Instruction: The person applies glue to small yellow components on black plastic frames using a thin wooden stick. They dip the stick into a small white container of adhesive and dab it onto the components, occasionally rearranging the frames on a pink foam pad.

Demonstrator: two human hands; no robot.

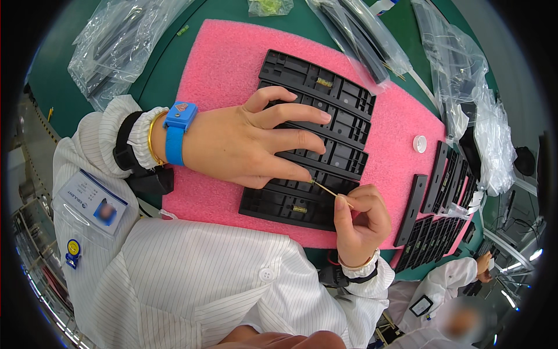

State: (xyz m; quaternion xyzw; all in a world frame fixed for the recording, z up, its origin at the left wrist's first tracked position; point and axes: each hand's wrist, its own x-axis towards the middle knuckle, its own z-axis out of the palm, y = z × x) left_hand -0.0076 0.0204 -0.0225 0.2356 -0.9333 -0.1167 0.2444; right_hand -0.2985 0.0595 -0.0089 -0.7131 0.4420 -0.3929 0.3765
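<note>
A white striped coat (192,273) fills the near side, with a badge (96,196) on its left. Past it, the right hand (363,224) pinches a thin stick (332,191) between thumb and fingers, its far end pointing up and left over the nearest black strip (261,202). A yellow-green vial (300,209) sits in that strip.

The left hand (250,142), a blue strap (175,145) on its wrist, reaches across the row of strips from the left, fingers spread. Its index fingertip is right by the stick's far end; whether they touch, I cannot tell. The two hands are apart. Another vial (324,82) lies in the farthest strip.

The strips lie side by side on a pink foam sheet (209,64), over a green table (49,75). To the right are a small round dish (419,143) and more black parts (433,241). Farther right, a co-worker's sleeve (444,282) shows. Along the far side lie clear bags (119,46) with dark lengths inside.
</note>
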